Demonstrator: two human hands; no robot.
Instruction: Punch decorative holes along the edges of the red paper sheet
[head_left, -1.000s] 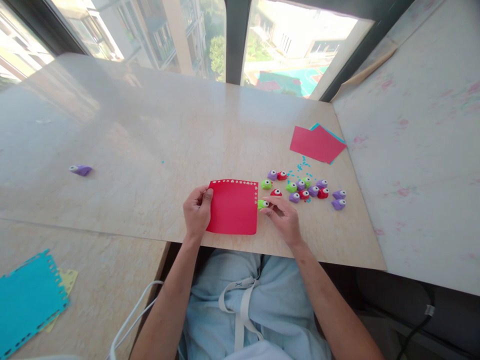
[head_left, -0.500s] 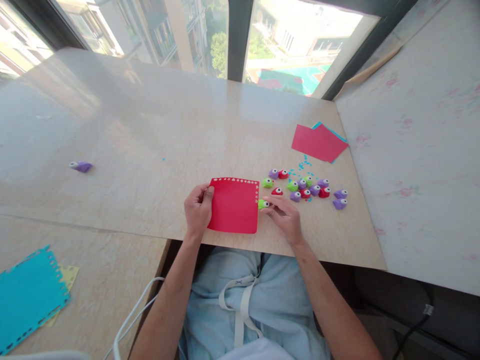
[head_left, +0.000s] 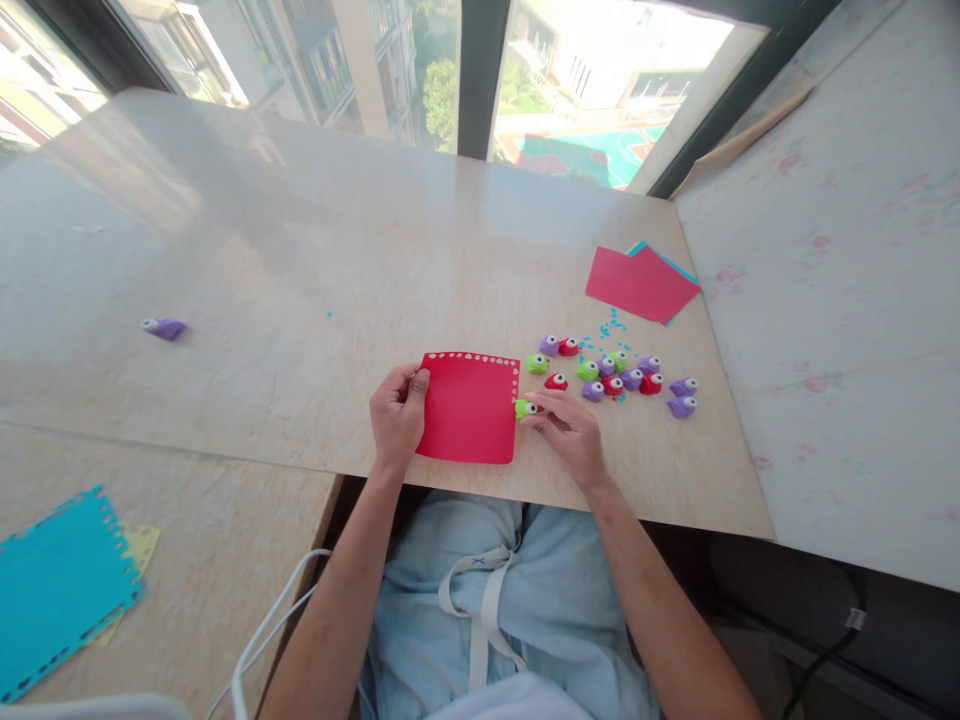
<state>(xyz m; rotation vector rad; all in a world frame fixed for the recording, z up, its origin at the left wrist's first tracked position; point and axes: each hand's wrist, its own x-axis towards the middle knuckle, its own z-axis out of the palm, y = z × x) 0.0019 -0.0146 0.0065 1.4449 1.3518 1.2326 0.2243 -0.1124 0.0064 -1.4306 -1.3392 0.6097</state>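
Observation:
A red sheet of paper [head_left: 471,415] is gripped at its left edge by my left hand [head_left: 399,412], thumb on top. Small punched shapes run along its top edge and down the upper part of its right edge. My right hand [head_left: 568,430] pinches a green craft punch [head_left: 526,408] with a white eye-like button, set against the right edge of the sheet below the last holes. Just beyond that hand lie a red punch [head_left: 556,382] and another green punch [head_left: 537,364].
Several purple, red and green punches [head_left: 631,379] cluster at the right, with blue paper bits [head_left: 613,325] behind them. Red sheets [head_left: 643,285] lie farther back. A purple punch [head_left: 164,328] sits far left. Blue punched paper [head_left: 64,590] and a white cable [head_left: 262,630] are at lower left.
Both hands keep their hold on the red sheet and the green punch, almost in place. The whole view has shifted very slightly; nothing was let go or picked up.

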